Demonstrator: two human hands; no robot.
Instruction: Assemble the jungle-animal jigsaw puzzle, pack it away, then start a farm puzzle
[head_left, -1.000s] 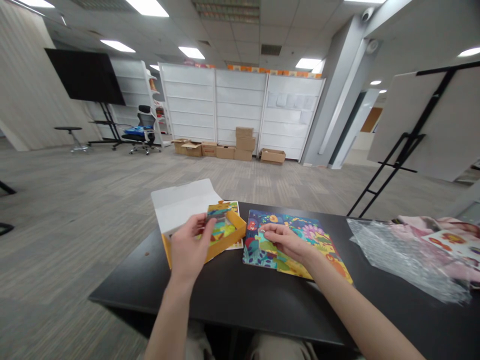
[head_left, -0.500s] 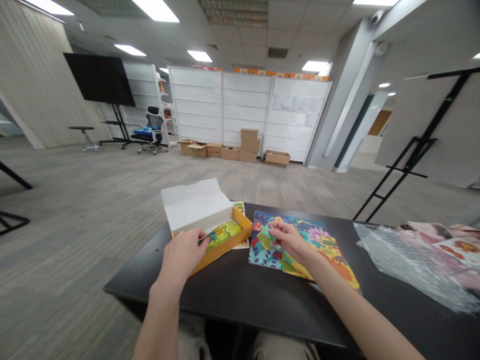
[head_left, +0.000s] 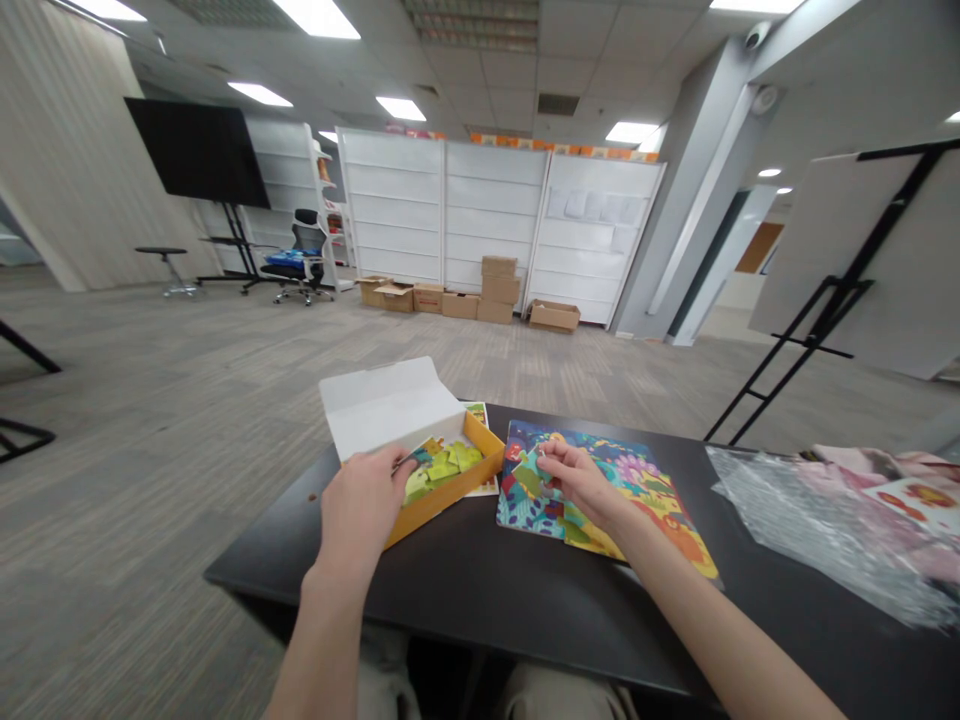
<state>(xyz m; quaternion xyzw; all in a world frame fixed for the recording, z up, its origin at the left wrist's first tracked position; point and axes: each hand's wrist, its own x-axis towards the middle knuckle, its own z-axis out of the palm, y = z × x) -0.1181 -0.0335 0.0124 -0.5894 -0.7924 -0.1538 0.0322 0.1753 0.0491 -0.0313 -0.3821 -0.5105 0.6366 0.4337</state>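
Note:
My left hand (head_left: 364, 505) is over the near left end of a yellow box (head_left: 442, 505) with its white lid raised. Its fingers pinch the edge of a puzzle piece (head_left: 421, 452), part of which they hide. More green puzzle pieces (head_left: 454, 465) lie inside the box. My right hand (head_left: 581, 480) holds a green and teal puzzle piece (head_left: 526, 477) between thumb and fingers, above the left part of a colourful jigsaw puzzle (head_left: 652, 480). I cannot tell whether that piece touches the puzzle.
Everything stands on a black table (head_left: 457, 590). A printed sheet (head_left: 487, 488) lies partly under the box. Crinkled clear plastic wrap (head_left: 795, 510) covers the right side, beside pink cloth (head_left: 892, 465). A black-framed stand (head_left: 817, 320) rises beyond the table at the right.
My left hand has shifted slightly left, and the puzzle piece in it now shows more of its picture above the box. My right hand has barely moved.

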